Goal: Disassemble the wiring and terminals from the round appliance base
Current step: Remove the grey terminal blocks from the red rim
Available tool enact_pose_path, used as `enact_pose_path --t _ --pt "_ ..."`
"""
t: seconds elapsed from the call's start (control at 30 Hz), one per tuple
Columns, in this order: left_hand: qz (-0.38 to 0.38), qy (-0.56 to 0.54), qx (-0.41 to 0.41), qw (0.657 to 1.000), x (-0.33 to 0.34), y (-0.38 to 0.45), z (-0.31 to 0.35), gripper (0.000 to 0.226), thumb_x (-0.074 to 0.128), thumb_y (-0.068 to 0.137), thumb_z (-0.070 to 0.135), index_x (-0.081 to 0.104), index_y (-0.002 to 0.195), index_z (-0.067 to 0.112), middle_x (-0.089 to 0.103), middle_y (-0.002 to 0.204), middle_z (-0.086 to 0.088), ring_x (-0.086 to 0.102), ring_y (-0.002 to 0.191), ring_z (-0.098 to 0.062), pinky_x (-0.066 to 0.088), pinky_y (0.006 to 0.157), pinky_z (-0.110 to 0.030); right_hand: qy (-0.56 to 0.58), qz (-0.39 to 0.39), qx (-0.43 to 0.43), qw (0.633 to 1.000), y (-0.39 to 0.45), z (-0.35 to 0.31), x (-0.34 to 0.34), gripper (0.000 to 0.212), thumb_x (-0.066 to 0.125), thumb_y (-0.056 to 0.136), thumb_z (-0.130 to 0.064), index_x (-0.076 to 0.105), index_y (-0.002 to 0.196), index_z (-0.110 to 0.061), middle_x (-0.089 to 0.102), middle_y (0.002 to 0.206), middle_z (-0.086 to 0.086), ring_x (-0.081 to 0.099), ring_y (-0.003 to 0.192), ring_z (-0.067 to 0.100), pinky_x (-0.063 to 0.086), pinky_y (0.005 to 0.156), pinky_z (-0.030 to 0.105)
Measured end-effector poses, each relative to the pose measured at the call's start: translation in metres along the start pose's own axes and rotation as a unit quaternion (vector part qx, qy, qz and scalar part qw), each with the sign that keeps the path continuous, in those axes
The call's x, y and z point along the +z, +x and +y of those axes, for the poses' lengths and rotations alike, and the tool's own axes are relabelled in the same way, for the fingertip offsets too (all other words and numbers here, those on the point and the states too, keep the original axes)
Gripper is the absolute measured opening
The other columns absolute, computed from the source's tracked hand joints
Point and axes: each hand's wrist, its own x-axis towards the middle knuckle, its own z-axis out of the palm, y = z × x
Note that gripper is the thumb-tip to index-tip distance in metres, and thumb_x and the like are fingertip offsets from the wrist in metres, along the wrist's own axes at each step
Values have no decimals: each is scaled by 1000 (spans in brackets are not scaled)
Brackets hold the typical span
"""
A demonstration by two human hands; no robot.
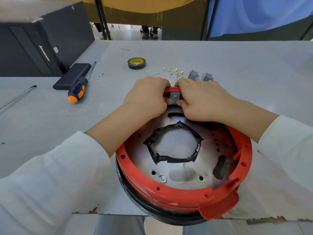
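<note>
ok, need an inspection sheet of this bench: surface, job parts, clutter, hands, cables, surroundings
Surface: grey table, chipped along the near edge.
Job's things: round red base, metal plate inside, black-taped centre hole; grey switch block at the far rim; two grey switch blocks loose beyond it.
Clutter: screwdriver, black tape roll, black flat box, small screw, metal rod.
Grips: left hand and right hand both pinch the rim-mounted block.
Cables: white wires with brass terminals behind the hands.
Surroundings: black computer case, blue cloth, yellow cloth.
</note>
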Motion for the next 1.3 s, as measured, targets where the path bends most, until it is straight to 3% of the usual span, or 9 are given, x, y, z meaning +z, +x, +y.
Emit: enact_pose_path --t 0.2,0.37,0.5,0.7,0.9,1.1,1.3 --pt "-33 -32 -9 999 0 -1 -3 16 61 86 29 60 102 25 52 85 3 48 82 -23 37 68 -32 51 10 12 999 -3 2 -2 30 48 91 -33 46 119 -23 62 113 2 58 102 29 36 69 34" --pt "-46 -1 -1 999 0 0 -2 14 59 88 33 56 97 23 61 96 -5 55 93 -30 36 69 -33 50 33 2 998 -3 3 -3 29 49 88 -34 52 115 -24 65 106 3 59 99 31 44 69 37" --pt "-27 53 19 998 1 1 -2 14 54 88 26 42 83 23 62 97 -12 53 88 -33 31 66 -33 40 41 -14 998 0 4 0 22 49 86 -31 55 107 -23 65 104 5 58 97 32 40 65 35" --pt "-17 64 2 998 1 0 1 11 53 84 20 43 79 20 50 79 -4 41 73 -27 30 60 -33 25 45 -25 998 1 5 1 14 49 86 -27 54 98 -21 64 101 8 57 93 35 36 62 33" --pt "-20 81 -8 997 0 1 4 11 52 83 17 43 79 18 57 86 -12 39 71 -28 30 60 -33 19 54 -23 998 1 4 2 16 49 85 -25 54 99 -19 64 100 8 57 93 35 31 61 32" --pt "-23 79 -3 997 -2 -2 5 10 50 86 15 42 82 19 59 94 -15 38 72 -28 30 60 -33 16 53 -15 998 -1 2 0 16 48 87 -26 54 100 -19 63 101 8 57 93 34 27 59 31" --pt "-29 44 0 999 -1 -4 1 7 48 88 16 53 93 16 60 98 -15 54 87 -36 35 63 -34 22 56 -36 998 -5 2 -2 17 48 89 -30 53 101 -19 64 103 6 59 92 33 26 58 32"
